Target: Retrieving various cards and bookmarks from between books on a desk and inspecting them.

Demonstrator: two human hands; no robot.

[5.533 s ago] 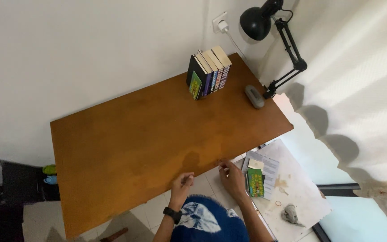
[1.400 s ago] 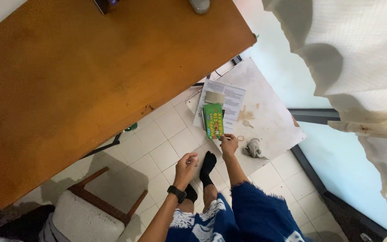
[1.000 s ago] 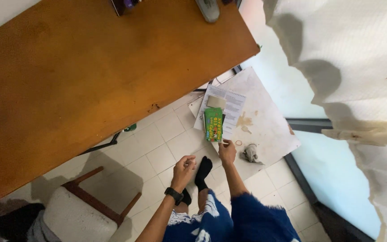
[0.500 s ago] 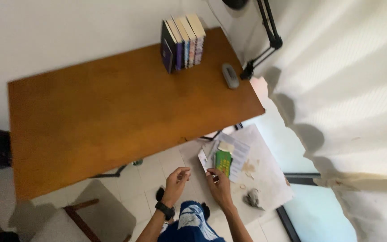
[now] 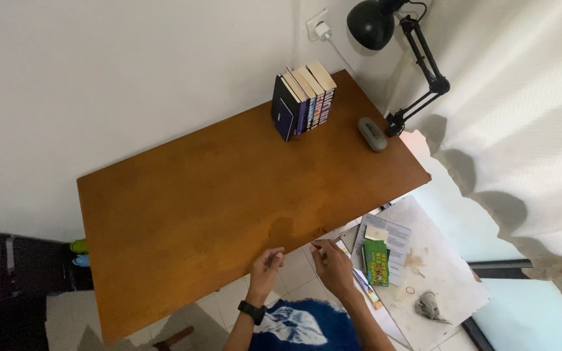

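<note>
My right hand hovers just off the front edge of the brown wooden desk. It grips a thin flat booklet, seen nearly edge-on and slanting down toward the floor. My left hand, with a black watch on the wrist, is beside it at the desk edge, its fingers curled on nothing. On the floor to the right lie a green booklet and a beige card on a spiral notebook.
A row of upright books, a grey case and a black clamp lamp stand at the desk's far right. On the floor are a white board, a rubber band and a grey cloth. A curtain hangs at right.
My view rose from the floor back to the desk. My right hand lifted a thin booklet off the floor pile. The green booklet that leaned against the book row is gone from there.
</note>
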